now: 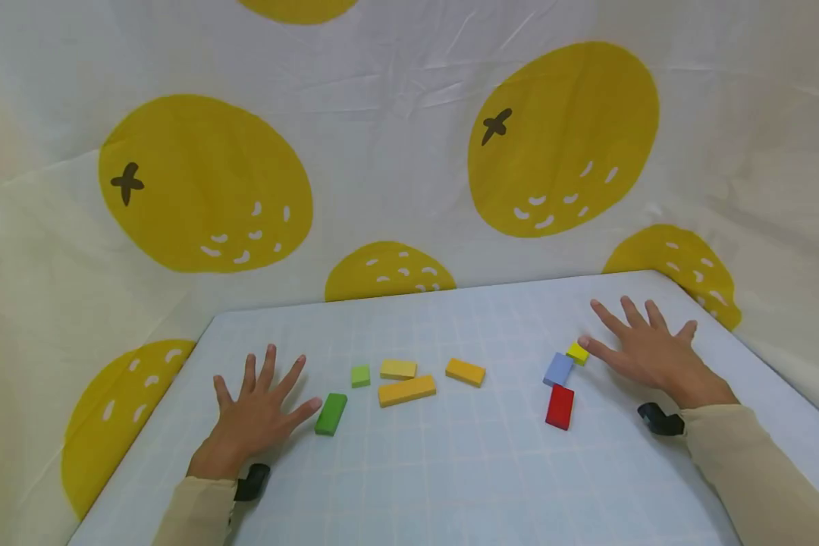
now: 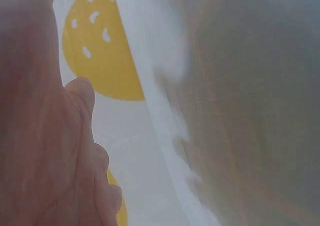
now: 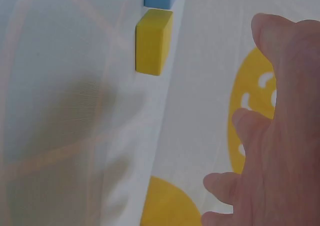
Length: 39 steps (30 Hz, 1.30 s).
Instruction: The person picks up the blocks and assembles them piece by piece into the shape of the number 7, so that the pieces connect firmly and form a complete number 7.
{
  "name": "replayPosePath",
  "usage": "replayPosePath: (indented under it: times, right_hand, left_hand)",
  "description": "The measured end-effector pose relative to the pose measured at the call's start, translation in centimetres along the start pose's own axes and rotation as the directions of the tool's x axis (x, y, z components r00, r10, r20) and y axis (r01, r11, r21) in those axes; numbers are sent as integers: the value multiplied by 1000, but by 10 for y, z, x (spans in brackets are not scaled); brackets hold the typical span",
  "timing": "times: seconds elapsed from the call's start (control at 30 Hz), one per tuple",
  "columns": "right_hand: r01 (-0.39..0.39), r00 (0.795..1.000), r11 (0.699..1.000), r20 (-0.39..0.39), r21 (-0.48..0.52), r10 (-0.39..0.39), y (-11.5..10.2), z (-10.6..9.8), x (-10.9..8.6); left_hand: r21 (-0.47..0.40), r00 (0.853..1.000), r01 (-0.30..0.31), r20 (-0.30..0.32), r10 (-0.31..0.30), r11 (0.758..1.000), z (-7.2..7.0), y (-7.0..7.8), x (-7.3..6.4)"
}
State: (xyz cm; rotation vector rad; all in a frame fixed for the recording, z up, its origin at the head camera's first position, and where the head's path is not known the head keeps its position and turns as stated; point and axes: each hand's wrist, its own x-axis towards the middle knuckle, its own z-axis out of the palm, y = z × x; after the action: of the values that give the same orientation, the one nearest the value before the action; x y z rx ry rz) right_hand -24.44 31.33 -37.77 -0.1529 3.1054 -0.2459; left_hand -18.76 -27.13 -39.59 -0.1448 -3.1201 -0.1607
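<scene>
We've got two bare hands here, both with fingers spread wide and holding nothing. In the head view the left hand [image 1: 249,413] is just beside a dark green block [image 1: 331,414]; its thumb tip comes so close that we can't tell if they touch. The right hand [image 1: 658,358] is over by the yellow block [image 1: 576,354], which sits just beyond a blue block [image 1: 558,369], with a red block [image 1: 560,408] nearest the camera.

Only the head view gives us the middle bunch: a light green block [image 1: 360,376], a pale yellow block [image 1: 399,369] with a longer orange-yellow block [image 1: 406,390] right in front of it, and an orange block [image 1: 465,372] a bit to the right. It's all on a pale gridded cloth [image 1: 464,462].

The right wrist view adds something, though: we see a gap between the fingers and their soft shadow on the cloth, so that hand hangs above it. The blue block is chopped by the top edge there.

The left wrist view is rougher. Just a sliver of green block shows at the top, the palm fills the left side, and we can't sort out which fingertip is which. Both beige sleeves [image 1: 757,470] run out of the head view.
</scene>
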Motion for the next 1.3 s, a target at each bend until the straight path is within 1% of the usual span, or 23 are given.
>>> replayPosePath:
  times: [0.13, 0.33, 0.5, 0.7, 0.87, 0.93, 1.1, 1.3]
  right_hand:
    - [4, 1000, 1000, 11, 2, -4, 0, 3, -1]
    - [9, 1000, 1000, -2, 0, -9, -2, 4, -2]
    - [17, 1000, 1000, -18, -15, -18, -3, 3, -2]
    - [18, 1000, 1000, -2, -9, -18, -5, 1, -2]
    - [20, 1000, 1000, -8, -17, -20, -5, 1, -2]
    - [23, 1000, 1000, -9, -18, -23, -5, 3, -1]
    - [37, 999, 999, -18, -33, -37, -8, 5, 0]
    - [51, 998, 999, -37, -17, -52, -19, 2, 1]
  left_hand:
    - [-4, 1000, 7, 19, -7, 1000, 1, 1, -3]
    - [5, 1000, 9, 22, -9, 1000, 4, 2, -3]
    - [-1, 1000, -5, 17, 5, 1000, 4, 5, -2]
    - [-5, 1000, -26, 11, 26, 1000, 4, 10, -1]
    - [6, 999, -35, 12, 35, 999, 3, 12, 0]
    - [17, 999, -28, 15, 28, 999, 3, 13, 0]
    - [9, 999, -27, 18, 27, 1000, 3, 13, -1]
    - [20, 999, -39, -10, 39, 999, 3, 9, -1]
